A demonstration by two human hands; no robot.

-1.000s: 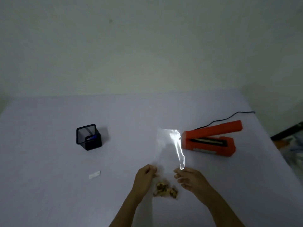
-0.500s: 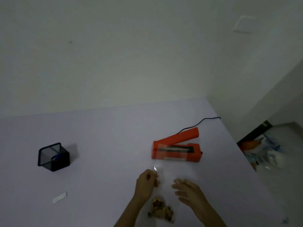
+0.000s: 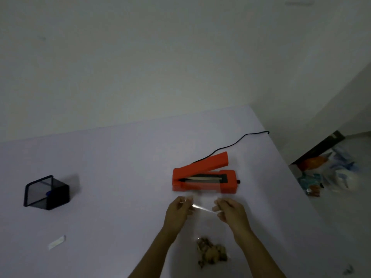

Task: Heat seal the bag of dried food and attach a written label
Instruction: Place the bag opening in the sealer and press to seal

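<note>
You've got the clear bag (image 3: 202, 213) laid out on the table (image 3: 120, 167), right in front of the orange sealer (image 3: 203, 177), with its open end just short of the sealer's front edge. Your left hand (image 3: 177, 212) is pinching the bag's left edge near the top, fingers (image 3: 185, 201) curled in tight against the thumb with the plastic caught between them. Your right hand (image 3: 230, 212) is doing the same on the right edge, fingertips pressed together on the film, the other fingers loosely bent underneath. The stretch of plastic between your two hands is catching a bright glare, so it looks pulled fairly flat, but honestly the bag is so see-through that its outline is hard to follow. The dried food (image 3: 211, 252) is bunched down at the bottom of the bag, close to you, between your forearms. The sealer's arm is tilted up, jaw open, and its black cord (image 3: 241, 140) runs off toward the far right edge of the table. Over on the left there's a black mesh pen holder (image 3: 47, 192) with something blue in it, and nearer to you a small white label (image 3: 57, 242) lying flat, well apart from the bag.
</note>
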